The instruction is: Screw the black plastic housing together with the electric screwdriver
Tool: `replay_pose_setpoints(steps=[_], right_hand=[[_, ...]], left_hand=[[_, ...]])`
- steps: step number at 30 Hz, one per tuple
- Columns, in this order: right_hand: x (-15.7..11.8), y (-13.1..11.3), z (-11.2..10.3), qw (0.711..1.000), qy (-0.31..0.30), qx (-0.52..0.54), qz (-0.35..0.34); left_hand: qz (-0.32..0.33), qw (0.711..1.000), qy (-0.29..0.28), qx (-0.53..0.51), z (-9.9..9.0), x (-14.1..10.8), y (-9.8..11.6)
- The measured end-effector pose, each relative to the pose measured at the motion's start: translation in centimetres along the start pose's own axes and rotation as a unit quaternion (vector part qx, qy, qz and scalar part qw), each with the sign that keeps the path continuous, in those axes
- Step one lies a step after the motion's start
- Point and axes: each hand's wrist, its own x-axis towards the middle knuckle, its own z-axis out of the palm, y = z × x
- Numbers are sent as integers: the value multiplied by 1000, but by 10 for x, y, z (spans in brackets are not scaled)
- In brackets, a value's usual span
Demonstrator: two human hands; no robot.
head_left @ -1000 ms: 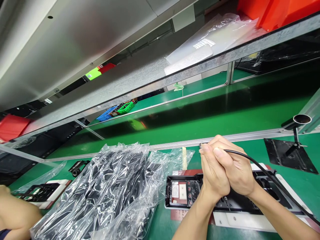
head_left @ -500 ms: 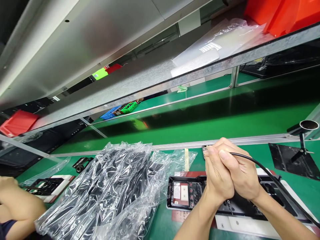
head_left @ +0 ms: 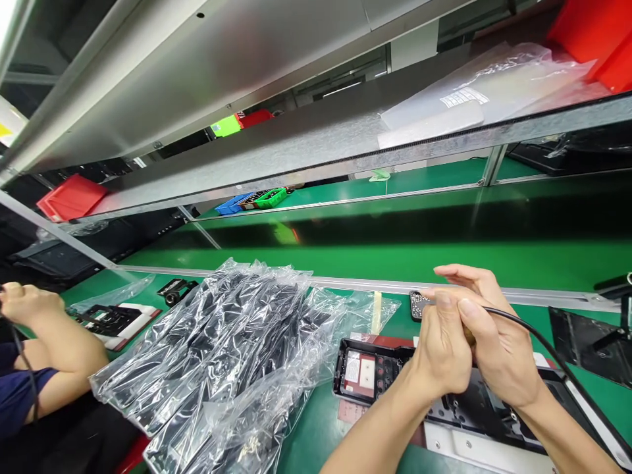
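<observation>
My left hand (head_left: pixel 444 352) and my right hand (head_left: pixel 494 336) are pressed together above a black plastic housing (head_left: pixel 375 378) that lies open in a white fixture (head_left: pixel 474 441). Between their fingertips they pinch a small dark circuit board (head_left: pixel 419 304). A black cable (head_left: pixel 553 355) runs from my right hand's grip off to the lower right. My right hand's index finger is stretched out over the board.
A heap of clear plastic bags with black parts (head_left: pixel 222 355) lies to the left. A co-worker's arm (head_left: pixel 54 339) works at another fixture (head_left: pixel 116 322) far left. A green conveyor belt (head_left: pixel 395 250) runs behind, under a metal shelf (head_left: pixel 296 151). A black stand plate (head_left: pixel 592 342) sits right.
The view has swung right and up. My hands stayed joined on the board and cable, and my right fingers have spread out. The co-worker's arm shows further in.
</observation>
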Motion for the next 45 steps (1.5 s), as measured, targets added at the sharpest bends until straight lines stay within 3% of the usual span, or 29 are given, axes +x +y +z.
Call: replay_pose_setpoints(steps=[4,7,10,15,21,28,38,45], right_hand=[[3,-3,-5,999,-15,-31,13],[0,-5,-9,999,-30,-2,18],[-6,-5,-10,996,-28,70,57],[-9,-8,-1,963,16,226,145],[-4,-16,8,932,56,307,185],[-2,-11,-3,927,35,314,201],[-6,-8,-6,935,8,308,176],[-13,-1,-9,935,47,296,190]], left_hand=[[50,994,-93,26,-17,3,5],[83,991,-93,52,-37,-5,1],[31,991,-72,111,-58,-25,-8],[-52,966,-99,232,-78,-64,-24],[-58,927,-129,349,-74,-90,-48],[20,891,-114,438,-63,-105,-76],[47,881,-99,460,-63,-107,-77],[57,880,-75,466,-61,-106,-77]])
